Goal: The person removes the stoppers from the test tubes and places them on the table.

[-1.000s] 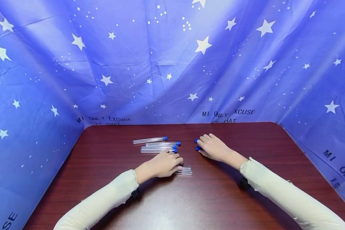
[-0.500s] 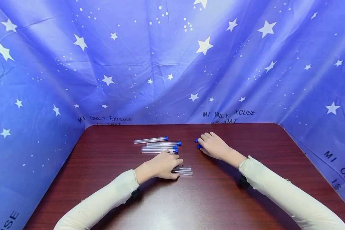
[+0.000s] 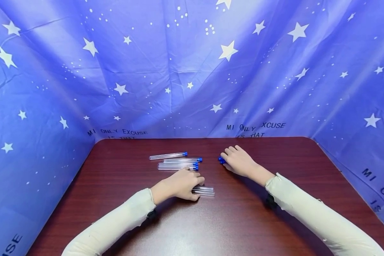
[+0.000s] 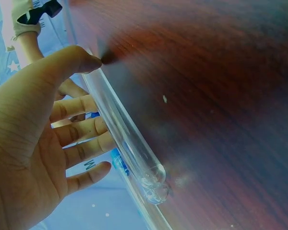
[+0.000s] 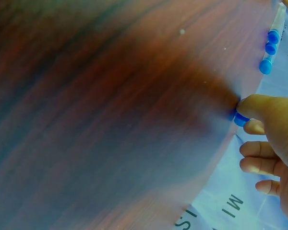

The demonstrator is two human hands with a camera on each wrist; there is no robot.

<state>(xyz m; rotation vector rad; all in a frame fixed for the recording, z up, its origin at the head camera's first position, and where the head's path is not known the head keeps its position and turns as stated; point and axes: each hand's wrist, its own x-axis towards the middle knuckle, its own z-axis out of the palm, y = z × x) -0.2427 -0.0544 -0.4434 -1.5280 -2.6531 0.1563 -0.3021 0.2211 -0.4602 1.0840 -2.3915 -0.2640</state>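
Clear uncapped test tubes (image 3: pixel 205 192) lie side by side on the table, partly hidden under my left hand (image 3: pixel 183 184). In the left wrist view, the thumb and fingers bracket the test tubes (image 4: pixel 127 129) from opposite sides, with round ends protruding below the hand. Farther right, my right hand (image 3: pixel 239 161) rests low over blue caps (image 3: pixel 222 160). Its thumb and index finger pinch them in the right wrist view, where one blue cap (image 5: pixel 240 119) shows; their exact number is hidden. Beyond the left hand lie several test tubes with blue caps (image 3: pixel 177 165).
One capped test tube (image 3: pixel 168 156) lies slightly apart at the back of the group. The dark red-brown wooden table (image 3: pixel 192 227) runs back to a blue curtain (image 3: pixel 166 71) printed with white stars, which also hangs on both sides.
The left thumb has shifted from over the uncapped tubes to their near side. Under the right hand, the two visible blue caps have come together as its thumb moved up.
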